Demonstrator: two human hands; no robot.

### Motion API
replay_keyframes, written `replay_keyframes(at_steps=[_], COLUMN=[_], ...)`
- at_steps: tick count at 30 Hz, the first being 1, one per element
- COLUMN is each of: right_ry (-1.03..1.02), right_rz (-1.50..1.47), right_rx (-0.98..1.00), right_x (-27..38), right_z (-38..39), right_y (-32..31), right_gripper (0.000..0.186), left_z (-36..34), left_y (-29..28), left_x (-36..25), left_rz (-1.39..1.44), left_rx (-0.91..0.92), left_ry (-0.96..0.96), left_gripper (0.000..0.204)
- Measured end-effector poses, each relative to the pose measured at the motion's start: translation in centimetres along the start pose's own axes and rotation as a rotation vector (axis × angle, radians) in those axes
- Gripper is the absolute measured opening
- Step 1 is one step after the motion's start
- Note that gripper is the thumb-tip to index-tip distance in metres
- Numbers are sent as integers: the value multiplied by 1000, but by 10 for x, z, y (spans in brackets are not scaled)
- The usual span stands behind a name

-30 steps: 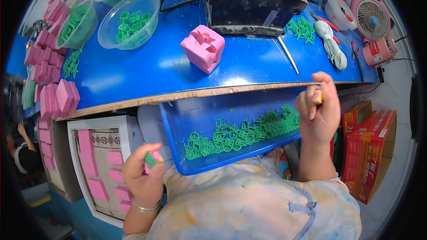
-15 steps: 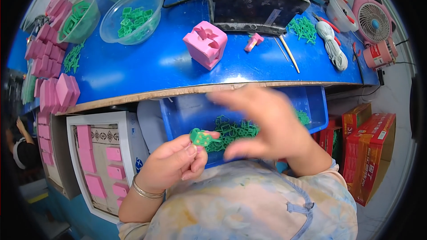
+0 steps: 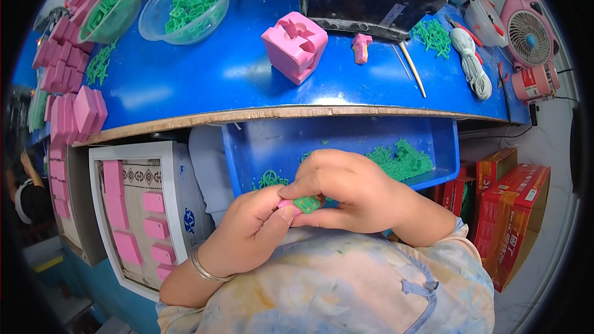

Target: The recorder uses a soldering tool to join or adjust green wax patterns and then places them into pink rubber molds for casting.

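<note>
Close in front of my body, both hands meet on a small green and pink piece (image 3: 307, 203). My left hand (image 3: 252, 230) pinches its pink end between thumb and fingers. From the other side, my right hand (image 3: 352, 190) closes its thumb and fingers on the green part. The fingers hide much of the piece, so its full shape cannot be made out. Just beyond the hands is a blue tray (image 3: 455, 148) with a heap of small green openwork parts (image 3: 402, 159); my hands cover some of its contents.
On the blue table stand a pink block with a star-shaped hollow (image 3: 294, 47), a small pink piece (image 3: 361, 48), a wooden stick (image 3: 413, 69), a black machine (image 3: 371, 0) and a plastic bowl (image 3: 151, 28). Cord (image 3: 471, 65) and a pink fan (image 3: 530, 31) are right; red boxes (image 3: 510, 222) sit below.
My right hand, open and blurred by motion before, has come down and left onto the piece in my left hand. The view has shifted slightly.
</note>
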State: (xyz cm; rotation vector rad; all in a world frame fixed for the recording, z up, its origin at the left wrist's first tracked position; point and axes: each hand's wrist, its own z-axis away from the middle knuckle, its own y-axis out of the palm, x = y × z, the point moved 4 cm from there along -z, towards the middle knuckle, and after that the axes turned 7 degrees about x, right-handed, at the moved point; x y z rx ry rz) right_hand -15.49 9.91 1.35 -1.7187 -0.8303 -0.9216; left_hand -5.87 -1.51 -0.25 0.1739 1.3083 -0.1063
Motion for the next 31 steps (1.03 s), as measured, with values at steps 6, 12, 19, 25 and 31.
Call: replay_keyframes(at_steps=[6,12,19,25,31], right_ry=[-109,114,386,441,510], right_rz=[103,-103,-549,-794,-876], right_rx=[-38,-26,-26,16,64], right_x=[6,1,-15,-20,-21], right_z=[2,4,11,15,18], right_y=[1,2,12,20,19], right_gripper=[33,30,26,28,30], left_z=[1,0,4,7,7], left_y=[-1,7,12,12,15], left_x=[15,21,20,20,19], left_rz=[438,740,628,690,689], left_rx=[36,19,-62,36,45], left_ry=[-200,-308,-220,-176,-153], left_gripper=[18,19,24,24,22])
